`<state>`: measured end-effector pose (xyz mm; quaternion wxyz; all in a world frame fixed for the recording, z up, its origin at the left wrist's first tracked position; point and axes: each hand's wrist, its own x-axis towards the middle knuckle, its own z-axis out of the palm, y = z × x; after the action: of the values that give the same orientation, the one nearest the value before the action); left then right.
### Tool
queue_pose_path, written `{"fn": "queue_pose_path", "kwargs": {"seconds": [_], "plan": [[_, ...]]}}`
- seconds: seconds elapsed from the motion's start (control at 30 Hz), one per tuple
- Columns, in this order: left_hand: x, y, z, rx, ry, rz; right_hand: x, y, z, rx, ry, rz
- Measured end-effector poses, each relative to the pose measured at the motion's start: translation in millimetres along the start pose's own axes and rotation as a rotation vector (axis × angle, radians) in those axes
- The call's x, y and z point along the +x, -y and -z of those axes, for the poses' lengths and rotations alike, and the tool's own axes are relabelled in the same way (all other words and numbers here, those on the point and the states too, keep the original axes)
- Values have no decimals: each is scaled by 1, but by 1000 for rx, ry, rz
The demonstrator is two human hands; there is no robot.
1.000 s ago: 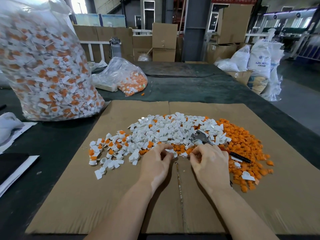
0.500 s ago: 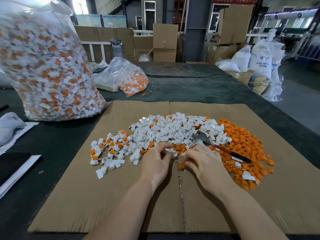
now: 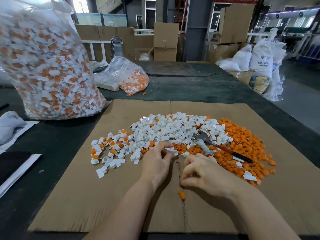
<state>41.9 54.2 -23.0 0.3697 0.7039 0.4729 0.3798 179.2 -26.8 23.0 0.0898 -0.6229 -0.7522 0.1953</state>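
Pulled right grip [image 3: 202,172] back off the pile [image 3: 173,130], curled over an orange plug [image 3: 181,194]; clamped or not, cannot tell. Pinching a white cap [image 3: 173,152] in left grip [image 3: 158,161], likely for joining.

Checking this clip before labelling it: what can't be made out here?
Head view only:
- Right hand: whether it holds anything; its own curled fingers hide the grip.
- White piece pinched by left hand: shape too small.
- Big bag: cut off by the top and left edges.
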Motion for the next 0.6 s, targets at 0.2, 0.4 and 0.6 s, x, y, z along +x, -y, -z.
{"fn": "queue_pose_path", "kwargs": {"seconds": [0.2,0.4,0.6], "plan": [[1,0,-1,-63,-22,35,28,-8,-16,-126,-476,-246],[1,0,0,-63,-31,34,54,-8,-26,-173,-612,-325],[1,-1,-1,-66,-27,33,63,-7,-28,-240,-594,-354]]}}
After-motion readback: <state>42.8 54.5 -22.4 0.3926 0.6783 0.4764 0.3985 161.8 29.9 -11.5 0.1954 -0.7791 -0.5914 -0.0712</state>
